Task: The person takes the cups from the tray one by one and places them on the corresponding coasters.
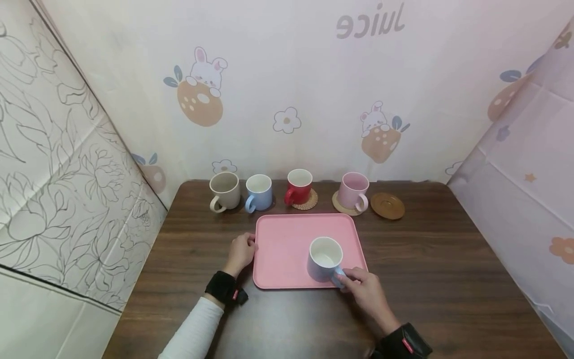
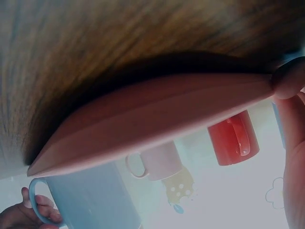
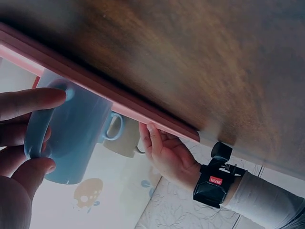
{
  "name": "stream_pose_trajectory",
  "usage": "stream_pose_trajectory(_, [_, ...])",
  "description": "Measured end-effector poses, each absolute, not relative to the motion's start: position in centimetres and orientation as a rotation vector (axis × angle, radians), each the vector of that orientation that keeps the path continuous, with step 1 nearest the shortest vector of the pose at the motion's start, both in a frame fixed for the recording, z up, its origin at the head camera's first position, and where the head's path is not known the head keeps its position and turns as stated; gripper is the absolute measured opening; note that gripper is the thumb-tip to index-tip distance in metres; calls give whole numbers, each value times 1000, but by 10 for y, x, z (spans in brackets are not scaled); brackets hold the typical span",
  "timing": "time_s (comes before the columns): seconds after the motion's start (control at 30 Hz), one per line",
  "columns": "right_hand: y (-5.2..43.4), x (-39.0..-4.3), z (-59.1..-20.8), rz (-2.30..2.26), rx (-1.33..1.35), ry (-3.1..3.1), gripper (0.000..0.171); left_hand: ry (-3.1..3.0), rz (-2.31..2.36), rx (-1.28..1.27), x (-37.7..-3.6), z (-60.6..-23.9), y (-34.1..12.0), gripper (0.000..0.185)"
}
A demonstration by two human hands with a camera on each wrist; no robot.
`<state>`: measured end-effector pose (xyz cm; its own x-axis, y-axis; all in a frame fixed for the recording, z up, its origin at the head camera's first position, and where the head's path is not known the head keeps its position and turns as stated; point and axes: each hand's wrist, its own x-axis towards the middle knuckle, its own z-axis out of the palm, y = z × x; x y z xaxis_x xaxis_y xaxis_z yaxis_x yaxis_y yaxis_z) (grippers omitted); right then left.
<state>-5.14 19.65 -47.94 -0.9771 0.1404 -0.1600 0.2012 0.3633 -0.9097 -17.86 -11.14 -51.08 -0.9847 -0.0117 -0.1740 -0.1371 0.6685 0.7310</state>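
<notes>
A pink tray lies flat on the dark wooden table. On its front right part stands a pale blue mug, empty and white inside. My right hand grips the mug's handle, thumb and fingers curled round it; the right wrist view shows the mug and those fingers on the handle. My left hand holds the tray's left edge, with its thumb on the rim. The right wrist view also catches the left hand at the tray's edge.
Along the back of the table stand a beige mug, a blue mug, a red mug on a woven coaster and a pink mug on a coaster. A bare brown saucer lies at their right. Printed cloth walls close three sides.
</notes>
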Motion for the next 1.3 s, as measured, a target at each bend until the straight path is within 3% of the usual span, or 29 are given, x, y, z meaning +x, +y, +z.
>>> stream_pose_trajectory(0.33, [204,-54,-475,-1767,129,2703,15,2765,1217,-87,-178,-513,-114,26])
stream_pose_trajectory(0.7, [248,-82,-436,-1765,38,2873,17,2713,1223,-160,-182,-512,-112,27])
stream_pose_trajectory(1.03, [301,-114,-414,-1758,263,2919,38,2712,1217,-170,-186,-511,-114,28])
stream_pose_trajectory(1.3, [342,-145,-417,-1699,356,2923,48,2706,1209,-145,-181,-515,-112,26])
